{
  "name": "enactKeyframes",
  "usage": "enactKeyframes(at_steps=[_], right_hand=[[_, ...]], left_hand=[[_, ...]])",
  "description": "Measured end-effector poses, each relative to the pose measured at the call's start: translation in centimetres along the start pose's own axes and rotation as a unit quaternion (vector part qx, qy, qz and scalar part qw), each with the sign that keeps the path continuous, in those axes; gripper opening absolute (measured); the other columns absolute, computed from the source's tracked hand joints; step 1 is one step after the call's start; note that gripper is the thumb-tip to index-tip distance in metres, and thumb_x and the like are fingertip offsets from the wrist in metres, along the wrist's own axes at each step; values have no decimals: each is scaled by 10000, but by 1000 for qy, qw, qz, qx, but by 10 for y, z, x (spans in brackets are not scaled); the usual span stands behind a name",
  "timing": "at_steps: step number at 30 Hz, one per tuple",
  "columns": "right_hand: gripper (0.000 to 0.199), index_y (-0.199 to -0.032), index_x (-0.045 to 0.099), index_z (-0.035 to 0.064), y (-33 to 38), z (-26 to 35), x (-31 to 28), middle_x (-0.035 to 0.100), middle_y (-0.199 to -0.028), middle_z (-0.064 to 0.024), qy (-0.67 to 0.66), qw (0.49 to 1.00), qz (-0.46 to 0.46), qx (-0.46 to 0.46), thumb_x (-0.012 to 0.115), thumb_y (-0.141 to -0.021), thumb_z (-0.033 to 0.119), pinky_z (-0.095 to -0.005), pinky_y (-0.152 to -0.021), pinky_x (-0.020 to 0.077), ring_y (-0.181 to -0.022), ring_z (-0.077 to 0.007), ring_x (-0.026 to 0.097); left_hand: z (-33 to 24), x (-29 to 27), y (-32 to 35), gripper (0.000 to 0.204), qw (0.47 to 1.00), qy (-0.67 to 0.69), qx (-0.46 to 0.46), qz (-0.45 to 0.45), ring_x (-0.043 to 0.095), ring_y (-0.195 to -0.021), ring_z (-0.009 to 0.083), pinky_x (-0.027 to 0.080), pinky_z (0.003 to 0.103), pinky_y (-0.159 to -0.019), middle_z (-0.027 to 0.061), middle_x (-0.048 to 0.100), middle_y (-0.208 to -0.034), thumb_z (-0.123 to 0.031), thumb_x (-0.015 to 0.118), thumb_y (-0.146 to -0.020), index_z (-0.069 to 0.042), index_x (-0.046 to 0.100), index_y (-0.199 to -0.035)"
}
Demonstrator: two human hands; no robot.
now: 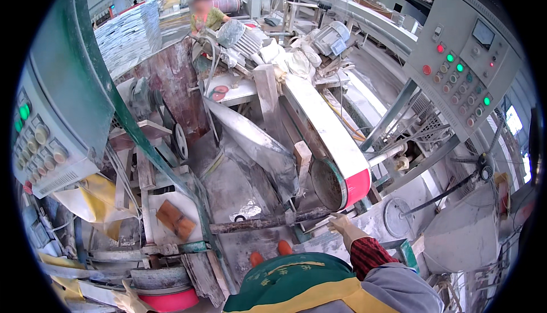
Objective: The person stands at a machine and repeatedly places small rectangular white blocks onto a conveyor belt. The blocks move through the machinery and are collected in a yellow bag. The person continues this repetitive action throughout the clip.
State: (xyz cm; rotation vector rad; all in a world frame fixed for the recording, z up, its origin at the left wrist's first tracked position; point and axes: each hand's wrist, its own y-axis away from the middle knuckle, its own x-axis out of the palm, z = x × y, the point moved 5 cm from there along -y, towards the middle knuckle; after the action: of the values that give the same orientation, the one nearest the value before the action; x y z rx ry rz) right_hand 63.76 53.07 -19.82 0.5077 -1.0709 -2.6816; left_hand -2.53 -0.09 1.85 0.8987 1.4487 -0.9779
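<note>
My right hand (346, 230), in a cream glove, reaches forward at lower right of centre. Its fingers look stretched out, with nothing seen in them. It is just below the red end (358, 185) of a long white belt guard (330, 125), near a pale strip (317, 228); whether it touches the strip I cannot tell. My left hand (130, 299), also gloved, is low at the left edge of the view, partly cut off, with its fingers apart. It lies beside another red-ended guard (171, 300) around a wheel, apparently holding nothing.
A dusty bar (268, 222) crosses ahead of my orange boots (284, 248). Control panels with buttons stand left (45, 142) and right (464, 62). Grey motors (330, 38) sit beyond the guard. Another person (208, 17) is at the back. A brown board (175, 221) lies left.
</note>
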Motion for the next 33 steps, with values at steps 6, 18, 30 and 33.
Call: enactKeyframes(at_steps=[6, 18, 30, 33], right_hand=[[507, -1347, 398, 87, 9, 7, 17, 656, -835, -175, -98, 995, -19, -14, 562, -873, 156, -318, -528, 529, -618, -227, 640], [534, -1361, 411, 116, 52, -77, -14, 660, -864, -175, -27, 995, -44, 86, 548, -846, 156, -332, -535, 534, -623, -207, 635], [518, -1321, 445, 55, 27, -9, 35, 653, -873, -144, 27, 995, 98, -4, 575, -831, 159, -307, -576, 514, -670, -183, 625], [538, -1333, 420, 29, 9, -26, 49, 641, -860, -147, 7, 991, 129, -20, 587, -840, 165, -311, -557, 506, -662, -188, 613]], left_hand=[[-29, -33, 60, 451, 933, -27, 207, -295, 539, -1015, 435, 456, 560, -815, 200, 581, -1133, -337, 541, -871, -48, 551, -1217], [-25, 28, 16, 494, 988, -80, 127, -41, 409, -1202, 343, 358, 438, -986, 162, 417, -1319, -317, 466, -890, -162, 356, -1346], [-24, 55, 81, 444, 966, -21, 227, -120, 382, -1239, 386, 319, 435, -1034, 226, 408, -1351, -234, 404, -916, -94, 392, -1337], [-9, 52, 107, 486, 964, 27, 248, -94, 382, -1228, 401, 310, 444, -1044, 251, 414, -1334, -193, 481, -880, -62, 387, -1338]])
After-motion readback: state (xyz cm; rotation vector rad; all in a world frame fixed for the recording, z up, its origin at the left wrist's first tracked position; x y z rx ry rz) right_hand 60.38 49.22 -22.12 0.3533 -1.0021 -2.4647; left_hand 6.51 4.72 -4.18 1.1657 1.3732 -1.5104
